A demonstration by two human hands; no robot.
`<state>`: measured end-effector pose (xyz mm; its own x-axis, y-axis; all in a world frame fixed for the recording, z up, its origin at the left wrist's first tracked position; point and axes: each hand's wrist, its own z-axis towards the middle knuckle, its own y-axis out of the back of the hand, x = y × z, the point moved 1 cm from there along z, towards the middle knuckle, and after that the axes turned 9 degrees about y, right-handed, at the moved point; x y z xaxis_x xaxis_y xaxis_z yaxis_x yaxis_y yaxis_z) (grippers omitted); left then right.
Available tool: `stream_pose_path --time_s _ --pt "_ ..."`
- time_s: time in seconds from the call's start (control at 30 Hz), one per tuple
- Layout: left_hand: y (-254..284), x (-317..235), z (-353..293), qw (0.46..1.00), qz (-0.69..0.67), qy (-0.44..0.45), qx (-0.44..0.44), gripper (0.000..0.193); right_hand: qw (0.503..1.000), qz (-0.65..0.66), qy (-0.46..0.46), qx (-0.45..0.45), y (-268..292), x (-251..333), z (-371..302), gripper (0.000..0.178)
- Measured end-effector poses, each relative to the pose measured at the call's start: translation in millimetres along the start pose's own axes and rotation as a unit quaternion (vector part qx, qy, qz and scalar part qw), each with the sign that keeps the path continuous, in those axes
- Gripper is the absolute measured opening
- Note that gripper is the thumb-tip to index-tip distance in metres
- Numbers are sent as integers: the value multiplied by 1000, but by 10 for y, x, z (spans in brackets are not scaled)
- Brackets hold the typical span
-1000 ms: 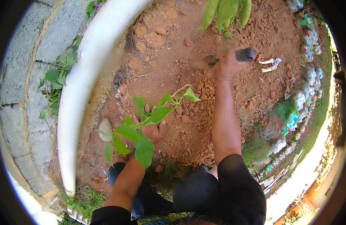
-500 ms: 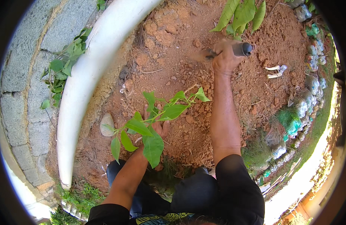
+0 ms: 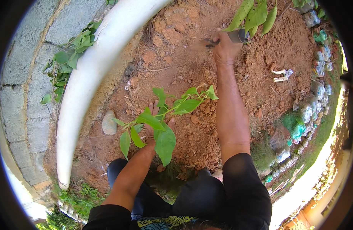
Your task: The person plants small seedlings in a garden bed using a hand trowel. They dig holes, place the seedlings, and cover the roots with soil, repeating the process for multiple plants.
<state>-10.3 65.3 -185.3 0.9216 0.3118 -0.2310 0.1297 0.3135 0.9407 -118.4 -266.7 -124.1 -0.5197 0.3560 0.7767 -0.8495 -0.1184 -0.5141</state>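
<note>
My right hand (image 3: 226, 48) is wrapped round the thick dark handle of a hand digging tool (image 3: 237, 36), low over loose reddish soil (image 3: 195, 76). The tool's blade end points left and is smeared by motion. Nearer to me, my left hand (image 3: 152, 128) lies flat on the soil with fingers stretched out. A leafy young plant (image 3: 165, 142) rises over that hand and hides part of it. Whether the fingers touch its stem cannot be made out. Large green leaves (image 3: 257, 15) of another plant hang just beyond the tool.
A curved white pole or pipe (image 3: 82, 88) runs along the left, with cut leafy vines (image 3: 65, 63) draped over it. Beside it are grey paving blocks (image 3: 38, 99) and a smooth stone (image 3: 109, 122). Plastic bottles (image 3: 308, 109) edge the bed at right, near a small white object (image 3: 282, 74).
My right hand and the tool have moved slightly farther away and to the left. My left hand has shifted a little forward, and more of its fingers show past the leaves.
</note>
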Motion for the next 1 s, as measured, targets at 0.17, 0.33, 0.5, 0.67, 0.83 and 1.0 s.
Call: stream_pose_path --time_s 0.17,0.33,0.5,0.67,0.83,1.0 --pt "20 -3 32 999 49 -10 2 56 999 -1 -15 40 -57 6 -19 22" --pt "-104 91 -36 995 93 -24 -6 60 991 -108 -35 66 -2 144 -160 13" --pt "-312 234 -87 999 28 24 31 66 986 -161 45 -17 443 834 -176 18" --pt "-290 181 -91 997 -57 18 42 67 988 -16 151 -12 1098 1701 -863 13" --pt "-84 99 -68 995 -56 -16 82 67 998 57 1 14 1012 1774 -2044 19" --pt "300 186 -198 983 -181 6 -7 63 983 -58 17 171 657 1600 -2567 25"
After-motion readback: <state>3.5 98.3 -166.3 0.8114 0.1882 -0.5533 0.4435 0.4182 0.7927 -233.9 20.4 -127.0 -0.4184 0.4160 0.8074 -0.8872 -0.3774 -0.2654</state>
